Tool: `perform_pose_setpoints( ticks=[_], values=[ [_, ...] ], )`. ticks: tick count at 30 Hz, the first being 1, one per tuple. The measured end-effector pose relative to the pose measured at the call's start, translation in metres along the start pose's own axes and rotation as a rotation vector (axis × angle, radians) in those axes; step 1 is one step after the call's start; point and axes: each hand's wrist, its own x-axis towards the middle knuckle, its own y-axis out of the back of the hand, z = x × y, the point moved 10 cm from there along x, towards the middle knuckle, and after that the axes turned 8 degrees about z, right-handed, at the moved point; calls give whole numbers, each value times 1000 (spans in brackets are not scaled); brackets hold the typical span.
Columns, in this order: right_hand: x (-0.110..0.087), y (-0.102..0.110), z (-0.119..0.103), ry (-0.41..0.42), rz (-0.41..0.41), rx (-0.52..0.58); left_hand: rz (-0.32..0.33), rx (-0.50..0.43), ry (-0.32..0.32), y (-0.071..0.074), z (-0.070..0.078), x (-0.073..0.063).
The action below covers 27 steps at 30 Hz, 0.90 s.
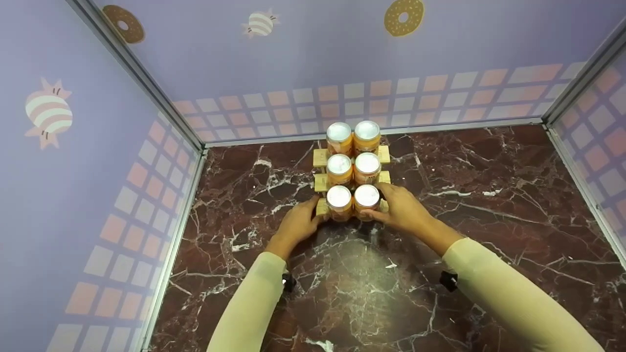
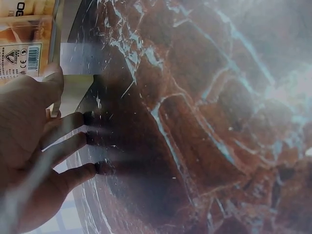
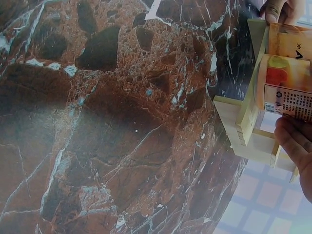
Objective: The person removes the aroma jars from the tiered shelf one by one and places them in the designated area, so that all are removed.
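A stepped wooden rack [image 1: 321, 184] bears several orange cans with pale lids, in three rows of two. My right hand [image 1: 405, 209] holds the front right can [image 1: 367, 196], thumb at its front and index finger along its right side. That can's printed label [image 3: 287, 100] faces outward in the right wrist view. My left hand [image 1: 297, 222] is at the rack's front left corner, beside the front left can [image 1: 339, 197]. In the left wrist view its thumb touches the rack's edge, while the other fingers [image 2: 73, 141] are spread, tips at the tabletop.
Dark red marbled tabletop [image 1: 469, 274] surrounds the rack. A purple back wall [image 1: 323, 54] with printed tiles stands just behind it, and side walls [image 1: 102, 186] rise at left and right. Black wrist cameras [image 1: 448, 281] sit at both cuffs.
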Motion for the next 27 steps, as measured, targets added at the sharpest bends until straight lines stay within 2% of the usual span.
perform_pose_setpoints(
  ticks=[4, 9, 11, 12, 14, 16, 18, 20, 21, 27],
  values=[
    [0, 0, 0, 5, 2, 2, 7, 20, -27, -1, 0, 1],
    [0, 1, 0, -7, -1, -3, 9, -6, -36, 4, 6, -1],
    [0, 1, 0, -14, -5, -5, -6, -24, -26, 21, 21, -6],
    [0, 1, 0, -15, -6, -7, -4, -20, -35, 20, 20, -5],
    [0, 0, 0, -17, -11, -8, 13, 16, -57, 28, 27, -8],
    [0, -1, 0, -18, -15, -5, -3, 16, -39, 33, 32, -10],
    [0, -1, 1, -18, -16, -1, 7, 27, -36, 18, 20, -6],
    [0, -1, 1, -19, -18, -1, -5, 30, -18, 20, 24, -8],
    [0, -1, 1, -18, -19, -1, -11, 20, -6, 10, 17, -6],
    [1, -1, -1, 9, -13, 4, -10, 56, -15, -2, 11, -6]
  ],
)
